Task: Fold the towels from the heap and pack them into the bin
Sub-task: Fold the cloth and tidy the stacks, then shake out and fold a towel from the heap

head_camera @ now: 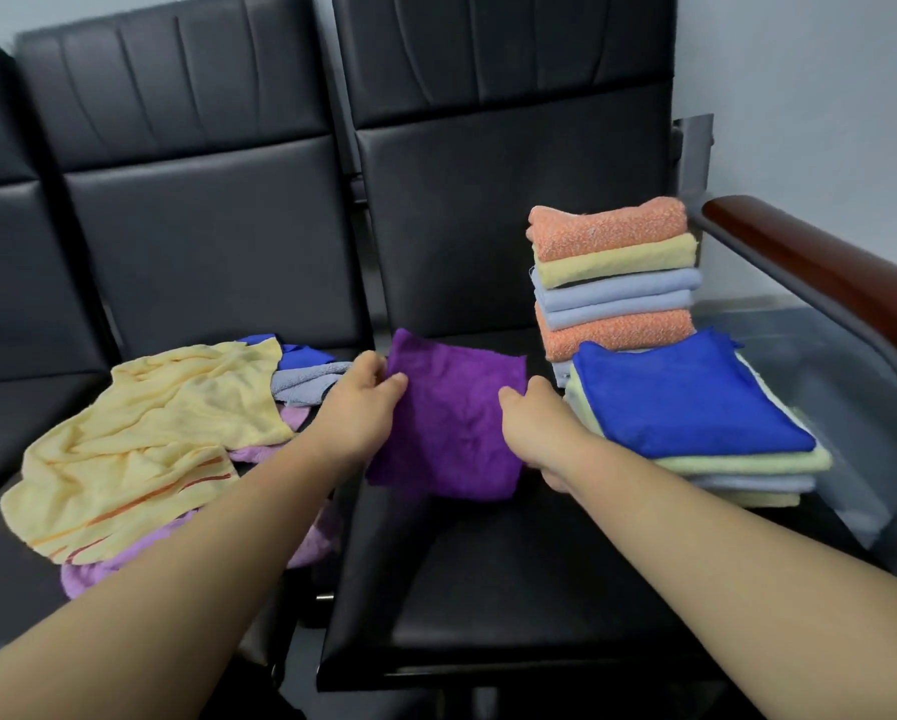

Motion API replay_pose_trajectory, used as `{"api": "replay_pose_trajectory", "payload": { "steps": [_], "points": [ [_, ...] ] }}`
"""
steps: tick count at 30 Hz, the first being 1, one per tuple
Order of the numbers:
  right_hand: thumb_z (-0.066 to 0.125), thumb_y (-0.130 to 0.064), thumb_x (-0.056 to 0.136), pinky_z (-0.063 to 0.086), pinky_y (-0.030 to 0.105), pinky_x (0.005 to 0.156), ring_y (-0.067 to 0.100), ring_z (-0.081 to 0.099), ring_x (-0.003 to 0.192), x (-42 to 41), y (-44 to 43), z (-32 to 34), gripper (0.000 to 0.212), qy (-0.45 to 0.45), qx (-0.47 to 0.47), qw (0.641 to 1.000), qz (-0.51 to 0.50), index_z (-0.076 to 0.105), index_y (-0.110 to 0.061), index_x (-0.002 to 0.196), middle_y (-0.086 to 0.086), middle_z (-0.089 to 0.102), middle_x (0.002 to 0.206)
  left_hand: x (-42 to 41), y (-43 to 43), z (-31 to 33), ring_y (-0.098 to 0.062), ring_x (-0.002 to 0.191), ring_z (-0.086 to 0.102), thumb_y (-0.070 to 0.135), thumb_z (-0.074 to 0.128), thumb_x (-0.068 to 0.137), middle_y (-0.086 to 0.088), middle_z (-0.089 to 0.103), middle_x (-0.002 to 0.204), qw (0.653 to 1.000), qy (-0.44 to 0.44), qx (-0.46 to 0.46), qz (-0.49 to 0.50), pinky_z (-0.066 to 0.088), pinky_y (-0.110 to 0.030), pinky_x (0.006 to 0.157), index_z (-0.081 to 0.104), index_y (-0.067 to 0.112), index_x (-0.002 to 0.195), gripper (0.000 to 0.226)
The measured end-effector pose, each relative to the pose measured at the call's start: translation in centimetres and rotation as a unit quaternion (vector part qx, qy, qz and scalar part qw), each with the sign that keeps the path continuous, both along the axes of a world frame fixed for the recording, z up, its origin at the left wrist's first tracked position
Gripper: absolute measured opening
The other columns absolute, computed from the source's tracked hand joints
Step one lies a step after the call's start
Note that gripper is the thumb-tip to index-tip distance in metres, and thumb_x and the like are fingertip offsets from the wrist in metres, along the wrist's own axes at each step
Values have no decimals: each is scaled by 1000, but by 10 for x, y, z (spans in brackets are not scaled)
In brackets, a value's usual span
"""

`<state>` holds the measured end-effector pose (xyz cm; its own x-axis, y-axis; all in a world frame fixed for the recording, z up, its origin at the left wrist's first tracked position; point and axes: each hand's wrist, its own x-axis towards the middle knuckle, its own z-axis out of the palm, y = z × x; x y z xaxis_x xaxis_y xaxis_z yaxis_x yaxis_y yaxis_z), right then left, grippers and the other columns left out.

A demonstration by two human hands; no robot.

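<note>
Left grip [364, 402] and right grip [534, 414] are pinching the purple towel [451, 433] by its edges; slack between them is likely risking a crooked fold.

This looks like a waiting room. Joined black padded seats [488, 226] stand against a plain pale wall [799, 85], with a wooden armrest [820, 267] at the right.
</note>
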<state>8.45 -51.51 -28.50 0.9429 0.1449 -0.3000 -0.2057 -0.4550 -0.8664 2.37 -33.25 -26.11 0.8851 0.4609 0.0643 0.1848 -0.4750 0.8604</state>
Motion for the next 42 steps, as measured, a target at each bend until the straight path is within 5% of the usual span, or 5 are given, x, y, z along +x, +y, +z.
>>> {"api": "replay_pose_trajectory", "payload": {
  "steps": [17,25,30,34,42],
  "points": [
    [51,-46,105,48,54,110,32,71,117,12,-133,82,42,139,509,849,40,67,-17,131,11,75,124,44,-147,140,-21,84,54,26,58,99,-3,59,85,961,-107,-178,-181,43,-35,78,61,18,89,13],
    [64,-23,100,56,38,86,19,64,101,55,-203,69,30,-153,118,977,-90,49,-29,125,-1,62,119,76,-195,91,-15,78,60,23,46,107,-3,60,93,950,-56,-273,-141,53,-31,66,55,16,106,12],
    [59,-24,102,45,31,85,20,60,109,71,-217,38,32,-215,-102,971,-16,54,-27,133,1,62,130,88,-196,26,-14,69,53,22,42,106,-5,55,92,980,32,-175,-87,46,-26,50,49,14,108,11],
    [56,-29,103,51,35,92,22,61,116,73,-222,24,40,-175,-175,969,21,50,-25,143,3,60,139,93,-194,-2,-17,71,55,25,51,98,-10,60,95,997,72,-3,-41,45,-33,60,44,13,102,14],
    [53,-45,101,48,44,99,26,51,122,47,-206,38,44,-271,-294,916,25,53,-21,139,4,55,133,83,-176,1,-26,77,72,42,61,83,-5,67,96,992,101,46,-67,62,-55,74,43,23,105,34]
  ]
}}
